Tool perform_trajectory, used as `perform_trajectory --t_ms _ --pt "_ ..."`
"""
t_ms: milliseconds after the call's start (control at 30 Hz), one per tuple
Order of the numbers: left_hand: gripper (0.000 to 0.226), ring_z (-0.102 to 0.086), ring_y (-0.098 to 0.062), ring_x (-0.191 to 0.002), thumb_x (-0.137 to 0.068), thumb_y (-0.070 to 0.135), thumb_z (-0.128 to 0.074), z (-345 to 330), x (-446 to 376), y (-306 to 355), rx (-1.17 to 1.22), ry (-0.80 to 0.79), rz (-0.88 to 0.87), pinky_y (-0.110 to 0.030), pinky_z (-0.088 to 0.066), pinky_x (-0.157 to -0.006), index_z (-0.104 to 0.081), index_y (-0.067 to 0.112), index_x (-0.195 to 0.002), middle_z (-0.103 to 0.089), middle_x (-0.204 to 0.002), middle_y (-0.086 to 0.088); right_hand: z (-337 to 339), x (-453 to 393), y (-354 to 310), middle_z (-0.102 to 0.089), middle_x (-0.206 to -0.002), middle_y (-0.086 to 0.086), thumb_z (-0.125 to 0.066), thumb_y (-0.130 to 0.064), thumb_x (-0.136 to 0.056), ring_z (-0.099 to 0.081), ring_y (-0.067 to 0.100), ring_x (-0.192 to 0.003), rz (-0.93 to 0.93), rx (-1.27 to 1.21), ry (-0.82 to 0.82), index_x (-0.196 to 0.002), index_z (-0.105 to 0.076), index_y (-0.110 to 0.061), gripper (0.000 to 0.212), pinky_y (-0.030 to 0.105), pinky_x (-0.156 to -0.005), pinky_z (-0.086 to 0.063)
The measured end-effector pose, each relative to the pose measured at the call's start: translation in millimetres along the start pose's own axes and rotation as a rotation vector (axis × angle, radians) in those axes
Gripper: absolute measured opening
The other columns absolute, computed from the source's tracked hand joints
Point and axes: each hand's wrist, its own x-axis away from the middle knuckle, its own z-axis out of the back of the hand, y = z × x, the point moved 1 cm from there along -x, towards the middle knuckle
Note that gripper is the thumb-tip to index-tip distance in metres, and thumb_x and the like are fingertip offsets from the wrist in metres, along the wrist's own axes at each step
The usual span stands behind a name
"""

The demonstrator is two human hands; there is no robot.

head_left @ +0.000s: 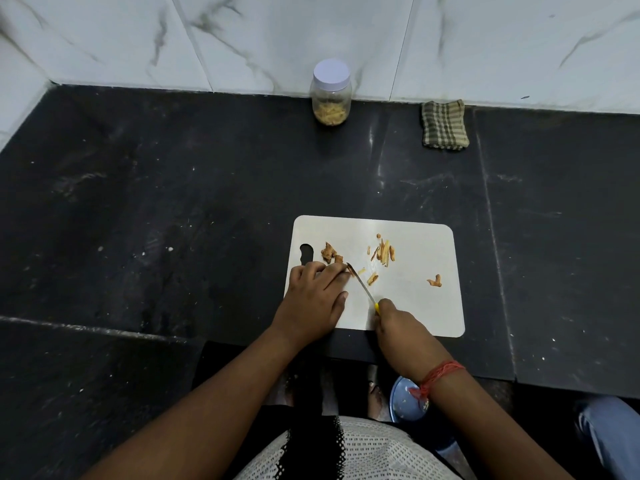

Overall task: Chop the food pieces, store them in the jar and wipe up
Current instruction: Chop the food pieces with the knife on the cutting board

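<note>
Food pieces: a brown knobbly chunk (329,252) lies near the left end of the cutting board (415,306), just beyond the fingertips of the person's left hand; a little heap of cut strips (383,251) sits toward the middle, a few loose slivers (372,279) lie beside the blade, and one odd piece (435,280) lies apart on the right.
Knife: the narrow blade (360,282) slants across the board, its tip right at the left fingertips, where a small bit seems to be under the edge.
Right hand: the right hand (394,320) is curled tight round the yellow handle, of which only a sliver shows.
Left hand: the left hand (317,299) lies flat on the board, fingers stretched forward and pressing down by the blade tip, thumb out to the side; it grips nothing that I can see.
Jar: the jar (331,93) stands well back against the wall, lid on, with pale strips filling its lower part.
Cloth: a folded checked cloth (444,124) lies near the jar on the dark counter (173,202), untouched.
Progress: I'd say chopping is partway through. Some food is cut and some apparently jarred already, but the chunk and the odd piece remain whole. Filling the jar and wiping are yet to come.
</note>
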Motion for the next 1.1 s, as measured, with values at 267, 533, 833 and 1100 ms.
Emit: perform_trajectory --t_ms 267,533,833,1100 --pt "0.04 -0.051 -0.023 -0.11 -0.097 0.034 -0.049 -1 -1 1 -0.047 0.011 -0.032 -0.042 -0.04 -0.089 -0.062 0.019 -0.132 -0.058 -0.136 0.003 5 -6 -4 -0.065 -0.097 0.02 -0.039 0.003 -0.093 -0.053 0.029 -0.07 -0.028 0.017 -0.071 -0.106 -0.04 -0.006 0.016 0.031 -0.062 -0.035" --pt "0.037 -0.053 -0.026 -0.107 -0.093 0.031 -0.053 2 0 3 -0.097 0.027 -0.061 -0.044 -0.039 -0.086 -0.064 0.022 -0.127 -0.059 -0.135 0.0 10 -6 -5 -0.065 -0.097 0.019 -0.042 0.005 -0.09 -0.062 0.032 -0.082 -0.013 0.07 -0.103 -0.111 -0.042 -0.002 0.023 0.03 -0.062 -0.036" --pt "0.037 -0.054 -0.028 -0.107 -0.092 0.033 -0.055 0 -2 4 -0.15 -0.012 -0.034 -0.045 -0.039 -0.086 -0.063 0.022 -0.127 -0.058 -0.137 -0.003 26 -5 -8 -0.064 -0.09 0.017 -0.059 0.007 -0.082 -0.056 0.025 -0.075 0.025 0.069 -0.187 -0.097 -0.039 -0.007 0.028 0.028 -0.063 -0.038" --pt "0.037 -0.054 -0.028 -0.107 -0.093 0.034 -0.053 2 -2 5 -0.152 -0.021 -0.025 -0.046 -0.041 -0.085 -0.062 0.022 -0.127 -0.058 -0.137 -0.004 29 -2 -7 -0.065 -0.101 0.019 -0.049 0.001 -0.092 -0.064 0.03 -0.088 0.012 0.118 -0.159 -0.11 -0.045 -0.001 0.019 0.033 -0.07 -0.048"
